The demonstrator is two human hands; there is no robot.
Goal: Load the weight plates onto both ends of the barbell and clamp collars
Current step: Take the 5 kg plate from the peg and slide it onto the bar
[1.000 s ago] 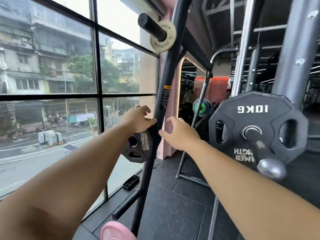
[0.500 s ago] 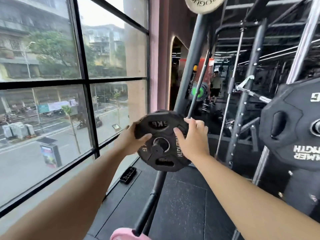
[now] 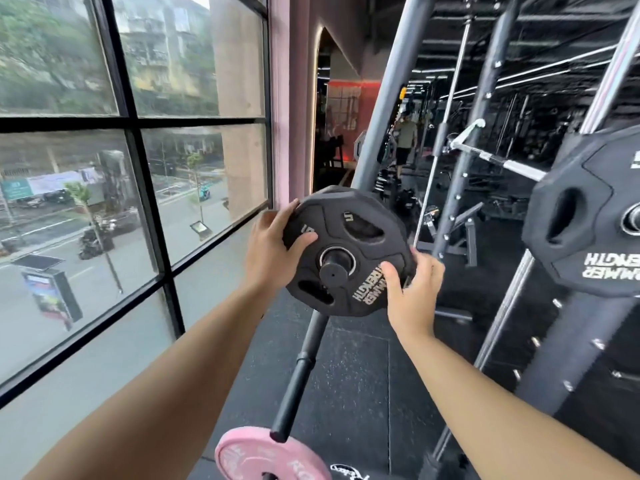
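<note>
Filling the left half of your view is the window (image 3: 131,174), its dark frame crossing in front of a street scene. Right of it stands the rack (image 3: 388,109), a grey upright slanting up from behind your hands, with more dark posts and chrome rods farther right. At the right edge hangs a big plate (image 3: 595,233), black, with a slot cut through it and upside-down white lettering, sitting on its own peg. The floor (image 3: 353,382) below is dark speckled rubber.

Your small plate (image 3: 346,251) is black, many-sided, at the centre of the scene and tilted toward you. It is still on a black storage peg (image 3: 333,271), whose round end shows through the chromed centre hole. Your left hand (image 3: 270,251) has its grip closed on the plate's left rim, thumb across the face. Your right hand (image 3: 412,289) grips the lower right rim, thumb on the white lettering, fingers wrapped behind. Below the plate a black bar (image 3: 298,375) runs down toward you, and a pink plate (image 3: 266,455) sits near the bottom edge beside its lower end.
</note>
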